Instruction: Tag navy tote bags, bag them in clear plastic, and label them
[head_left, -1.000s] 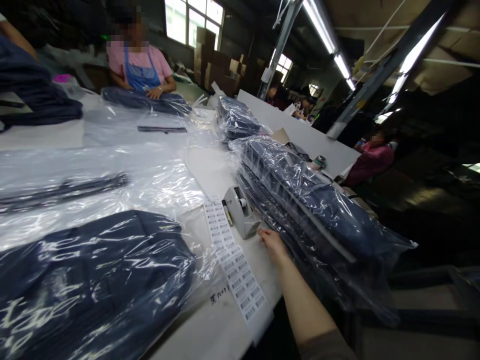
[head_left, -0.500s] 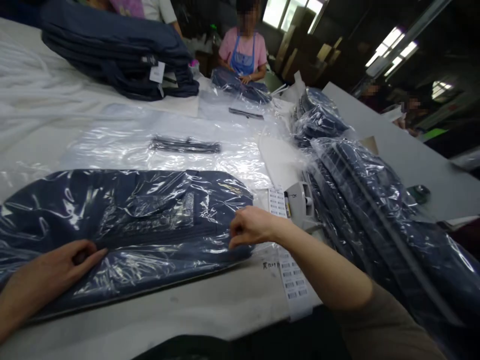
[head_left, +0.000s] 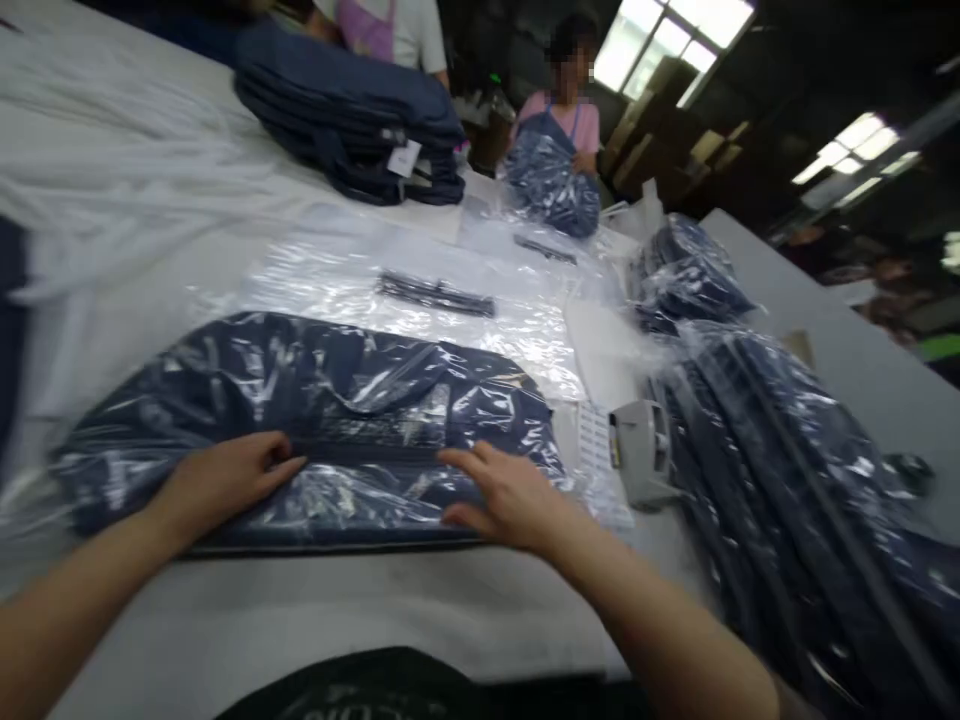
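A dark blue fabric bag in a clear plastic bag [head_left: 360,375] lies flat on the white table in front of me. My left hand [head_left: 225,485] rests on its left half, fingers curled and thumb against the plastic in a pinch near a dark lengthwise strip. Over the right half is my right hand [head_left: 514,500], with thumb and fingers apart and nothing between them. Its fingertips are at the plastic, but whether they press on it I cannot tell. Just beyond lies flat clear plastic [head_left: 517,345] with a black strip [head_left: 437,293] on it.
At right are a white tape-dispenser-like device [head_left: 641,450], label sheets [head_left: 594,437] and a pile of wrapped dark blue bags [head_left: 795,470]. Unwrapped dark blue bags [head_left: 345,100] stand at the back left. Across the table a person [head_left: 589,130] holds up a wrapped bag [head_left: 551,175].
The view has shifted left. My right hand has moved inward from the wrapped bag's right end and its fingers have spread. The co-worker across the table has lifted a wrapped bag.
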